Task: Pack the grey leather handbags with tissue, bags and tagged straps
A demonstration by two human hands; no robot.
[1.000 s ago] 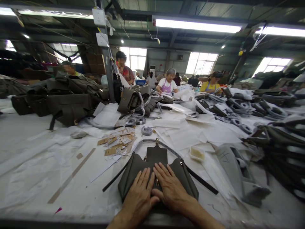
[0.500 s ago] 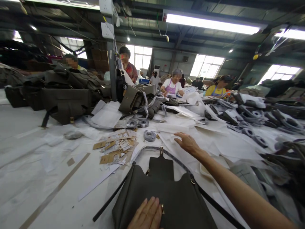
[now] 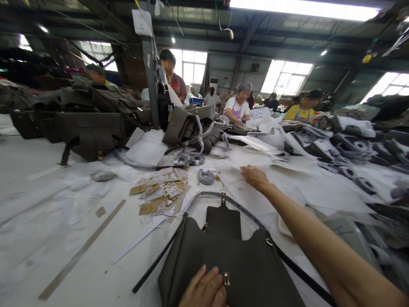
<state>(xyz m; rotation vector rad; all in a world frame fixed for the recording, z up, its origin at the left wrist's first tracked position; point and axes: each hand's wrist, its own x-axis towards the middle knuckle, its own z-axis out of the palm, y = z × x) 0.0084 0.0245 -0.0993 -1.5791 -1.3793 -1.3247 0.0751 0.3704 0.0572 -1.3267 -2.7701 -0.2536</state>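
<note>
A dark olive handbag lies on the table in front of me, its flap tab folded out away from me and its strap looped around the top. My left hand rests on the bag's front with fingers stretched, beside the gold clasp. Farther out, my right hand is over the white paper sheets; its fingers are drawn together on a sheet. A coiled grey wrapped strap sits to the left of that hand.
Brown card tags with strings lie in a heap left of the bag. Dark handbags are piled at the back left, and wrapped straps and bag parts at the right. A metal post rises behind the table. Several people work beyond it.
My right hand has closed its spread fingers at the paper. My left hand stays on the bag. The view has tilted down slightly and shifted left.
</note>
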